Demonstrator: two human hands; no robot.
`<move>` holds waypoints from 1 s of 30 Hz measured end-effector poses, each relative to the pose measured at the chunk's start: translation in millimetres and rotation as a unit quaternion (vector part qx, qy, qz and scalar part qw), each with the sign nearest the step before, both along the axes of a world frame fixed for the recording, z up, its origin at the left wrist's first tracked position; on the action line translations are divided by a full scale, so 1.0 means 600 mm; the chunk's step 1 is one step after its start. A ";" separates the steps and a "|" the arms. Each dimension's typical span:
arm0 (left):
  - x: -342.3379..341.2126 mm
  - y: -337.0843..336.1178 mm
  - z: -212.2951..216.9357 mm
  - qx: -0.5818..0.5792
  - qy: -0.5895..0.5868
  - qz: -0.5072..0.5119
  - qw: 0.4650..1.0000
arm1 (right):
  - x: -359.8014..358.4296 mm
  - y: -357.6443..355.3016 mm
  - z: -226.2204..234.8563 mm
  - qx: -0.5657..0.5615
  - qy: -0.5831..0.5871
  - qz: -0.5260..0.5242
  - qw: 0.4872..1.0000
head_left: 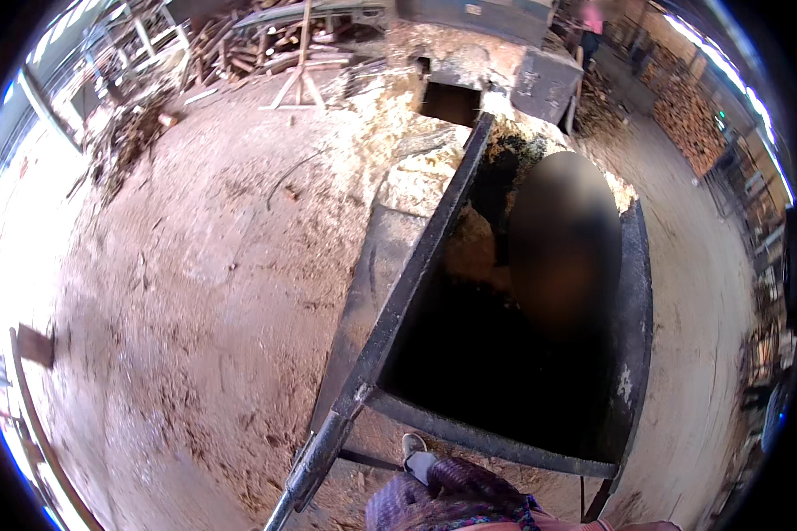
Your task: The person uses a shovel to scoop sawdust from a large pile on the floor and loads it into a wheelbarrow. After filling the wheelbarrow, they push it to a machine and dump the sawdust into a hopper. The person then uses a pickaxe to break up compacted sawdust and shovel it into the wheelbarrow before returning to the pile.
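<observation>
Neither of my hands shows; only a bit of pink clothing (pixel 540 524) reaches in at the lower edge. In front of me stands a dark metal cart (pixel 416 265) with a deep, open box. Its inside is mostly black, and a blurred oval hides part of its right side. From the cart's near left corner a metal handle (pixel 314 460) runs down and out of the picture, so I cannot see whether a hand is on it. My purple patterned skirt (pixel 452 496) and one shoe (pixel 413 444) are just behind the cart's near rim.
Beyond the cart is a masonry structure with a dark square opening (pixel 452 103), sawdust (pixel 363 124) around it. A wooden stand (pixel 301 84) and piled wood (pixel 239 49) lie far left. At the far right are stacked wood (pixel 689 133) and a person in pink (pixel 591 19).
</observation>
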State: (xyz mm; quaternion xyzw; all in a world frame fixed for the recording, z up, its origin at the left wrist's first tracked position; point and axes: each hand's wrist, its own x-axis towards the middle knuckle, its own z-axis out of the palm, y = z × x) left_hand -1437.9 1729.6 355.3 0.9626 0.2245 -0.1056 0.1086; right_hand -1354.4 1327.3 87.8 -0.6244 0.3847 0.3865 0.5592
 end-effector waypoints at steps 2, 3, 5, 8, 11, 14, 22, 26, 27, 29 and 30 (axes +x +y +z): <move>0.093 -0.004 0.009 -0.008 0.000 -0.033 0.999 | 0.008 -0.053 0.030 -0.028 0.003 -0.055 0.998; 0.138 -0.008 0.010 0.019 0.011 -0.059 0.998 | 0.005 -0.080 0.046 -0.044 0.009 -0.081 0.996; 0.221 -0.005 0.003 0.038 0.043 -0.084 0.995 | -0.007 -0.132 0.074 -0.074 0.026 -0.134 0.988; 0.339 0.030 -0.067 0.069 0.014 -0.138 0.988 | -0.038 -0.172 0.099 -0.117 0.069 -0.203 0.970; 0.489 0.034 -0.158 0.060 -0.053 -0.193 0.978 | -0.082 -0.171 0.101 -0.152 0.117 -0.269 0.944; 0.630 0.019 -0.236 0.024 -0.142 -0.266 0.953 | -0.130 -0.138 0.095 -0.174 0.163 -0.327 0.914; 1.054 -0.183 -0.263 0.026 0.017 -0.358 0.933 | -0.042 0.012 0.137 -0.204 0.207 -0.476 0.830; 1.258 -0.273 -0.313 -0.003 -0.033 -0.441 0.897 | 0.084 0.020 0.097 -0.164 0.103 -0.618 0.762; 1.306 -0.301 -0.340 -0.015 -0.051 -0.465 0.883 | 0.076 0.028 0.045 -0.163 0.098 -0.628 0.755; 1.438 -0.342 -0.420 -0.040 -0.090 -0.488 0.867 | 0.189 -0.016 0.075 -0.155 0.084 -0.661 0.730; 1.503 -0.375 -0.458 -0.053 -0.104 -0.496 0.860 | 0.253 -0.050 0.111 -0.162 0.075 -0.666 0.724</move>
